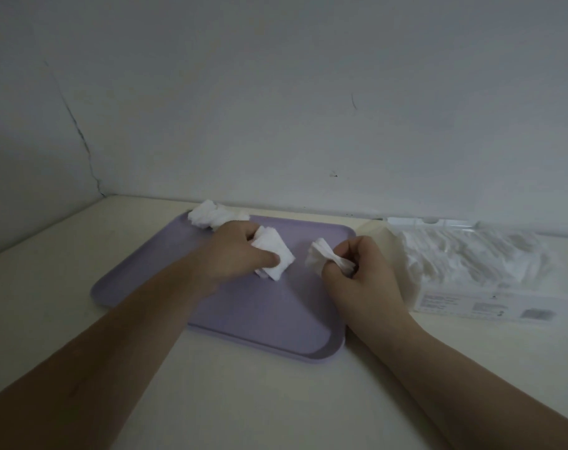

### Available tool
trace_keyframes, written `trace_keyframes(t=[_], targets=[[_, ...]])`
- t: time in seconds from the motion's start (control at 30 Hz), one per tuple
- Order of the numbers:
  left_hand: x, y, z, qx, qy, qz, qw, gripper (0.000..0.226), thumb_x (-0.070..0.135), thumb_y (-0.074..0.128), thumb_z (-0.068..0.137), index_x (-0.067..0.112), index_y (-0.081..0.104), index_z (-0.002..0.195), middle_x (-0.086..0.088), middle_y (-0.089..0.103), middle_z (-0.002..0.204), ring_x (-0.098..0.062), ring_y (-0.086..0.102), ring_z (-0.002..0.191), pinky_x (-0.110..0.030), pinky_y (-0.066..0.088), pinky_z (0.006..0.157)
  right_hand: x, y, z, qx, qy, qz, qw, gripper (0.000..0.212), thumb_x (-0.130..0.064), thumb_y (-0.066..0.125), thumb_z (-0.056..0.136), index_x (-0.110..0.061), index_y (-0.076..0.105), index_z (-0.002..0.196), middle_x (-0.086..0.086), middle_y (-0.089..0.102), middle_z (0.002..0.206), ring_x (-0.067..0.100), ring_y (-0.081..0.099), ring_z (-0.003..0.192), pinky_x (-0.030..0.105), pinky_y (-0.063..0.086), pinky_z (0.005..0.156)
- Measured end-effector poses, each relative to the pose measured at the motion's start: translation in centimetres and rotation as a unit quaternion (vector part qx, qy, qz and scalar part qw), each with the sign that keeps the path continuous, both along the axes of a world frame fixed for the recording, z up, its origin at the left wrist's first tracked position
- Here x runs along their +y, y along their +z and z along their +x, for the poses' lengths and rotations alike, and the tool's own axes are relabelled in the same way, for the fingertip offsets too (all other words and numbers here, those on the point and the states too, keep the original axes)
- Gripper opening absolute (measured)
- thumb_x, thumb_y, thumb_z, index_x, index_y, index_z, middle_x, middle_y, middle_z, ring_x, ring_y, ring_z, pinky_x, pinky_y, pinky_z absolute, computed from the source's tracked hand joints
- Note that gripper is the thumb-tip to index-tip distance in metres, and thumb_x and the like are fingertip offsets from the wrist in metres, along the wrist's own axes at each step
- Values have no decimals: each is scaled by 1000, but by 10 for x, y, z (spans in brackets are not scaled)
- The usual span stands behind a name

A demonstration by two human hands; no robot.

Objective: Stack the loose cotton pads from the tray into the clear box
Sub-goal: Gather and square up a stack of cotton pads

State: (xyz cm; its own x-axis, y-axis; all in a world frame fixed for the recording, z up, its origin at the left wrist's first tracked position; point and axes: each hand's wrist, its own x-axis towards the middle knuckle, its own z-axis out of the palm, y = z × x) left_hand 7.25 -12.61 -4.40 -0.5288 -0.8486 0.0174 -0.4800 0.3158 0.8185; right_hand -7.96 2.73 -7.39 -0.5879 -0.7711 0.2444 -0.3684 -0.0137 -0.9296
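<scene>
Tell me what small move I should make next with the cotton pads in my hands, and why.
Probably carry the right hand and its pinched fan of white cotton pads rightward to the clear plastic box, which lies just beside it; the left hand holds its own pad stack at the lavender tray.

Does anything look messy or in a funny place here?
Yes. The heap of cotton pads at the tray's far corner spills over the rim, partly off the tray. The bunch pinched in the right hand is squashed in the middle and fans out, not flat like the stack in the left hand.
</scene>
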Motion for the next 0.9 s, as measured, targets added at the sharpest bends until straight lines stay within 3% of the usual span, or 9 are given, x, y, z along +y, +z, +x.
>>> trace_keyframes(t=[0.07,0.2,0.3,0.43,0.57,0.67,0.8,0.87,0.9], targets=[[7,-3,13,7,6,1,1000,44,23,89,61,16,72,101,-3,78,99,-18,74,92,-36,57,84,1,0,0,4,-1,0,1000,13,-15,65,90,-19,53,90,-6,56,72,-1,48,56,11,41,54],[21,-10,23,130,-11,32,991,27,9,87,78,16,71,99,1,74,88,-13,65,79,-27,52,67,3,2,1,9,-12,-20,1000,13,-13,66,92,-21,56,91,-5,61,76,-2,53,59,9,43,57],[27,-14,26,219,-85,127,964,27,8,80,84,16,74,110,-4,76,107,-18,67,99,-30,51,78,0,0,0,-2,-20,-21,1000,18,-15,70,91,-27,61,101,-10,70,85,-4,64,71,11,48,63],[33,-15,29,205,-178,141,952,36,-4,70,90,11,71,122,-8,75,124,-15,68,115,-26,55,92,-2,-1,0,-57,2,-20,998,22,-19,77,88,-26,68,107,-7,79,89,8,75,83,31,60,78],[33,-17,29,228,-180,167,942,37,-11,74,80,6,67,112,-9,78,110,-17,73,103,-27,59,82,1,1,2,-88,62,-22,994,14,-8,77,86,-17,75,98,0,81,88,19,78,87,39,62,83],[34,-19,27,212,-158,125,956,33,-7,79,79,9,69,106,-9,79,110,-20,74,104,-29,60,88,2,0,1,-85,88,-27,992,12,-2,75,87,-10,76,97,6,81,90,28,77,92,48,62,88],[36,-23,26,180,-132,57,973,30,4,88,76,15,76,101,-15,78,106,-40,71,107,-51,57,100,2,-4,0,-78,128,-41,988,18,4,66,93,-8,76,101,10,81,95,34,75,97,49,59,90],[36,-24,25,179,-122,45,975,31,14,92,71,20,77,98,-19,76,105,-48,68,100,-57,56,97,1,-5,-1,-97,152,-41,983,21,4,66,90,-9,77,102,12,80,98,29,75,95,44,57,89],[36,-24,25,179,-116,38,976,32,19,92,69,20,77,97,-19,76,102,-45,67,89,-53,56,91,2,-5,-2,-122,171,-42,977,26,2,65,83,-9,76,103,13,80,101,27,74,95,42,56,90]])
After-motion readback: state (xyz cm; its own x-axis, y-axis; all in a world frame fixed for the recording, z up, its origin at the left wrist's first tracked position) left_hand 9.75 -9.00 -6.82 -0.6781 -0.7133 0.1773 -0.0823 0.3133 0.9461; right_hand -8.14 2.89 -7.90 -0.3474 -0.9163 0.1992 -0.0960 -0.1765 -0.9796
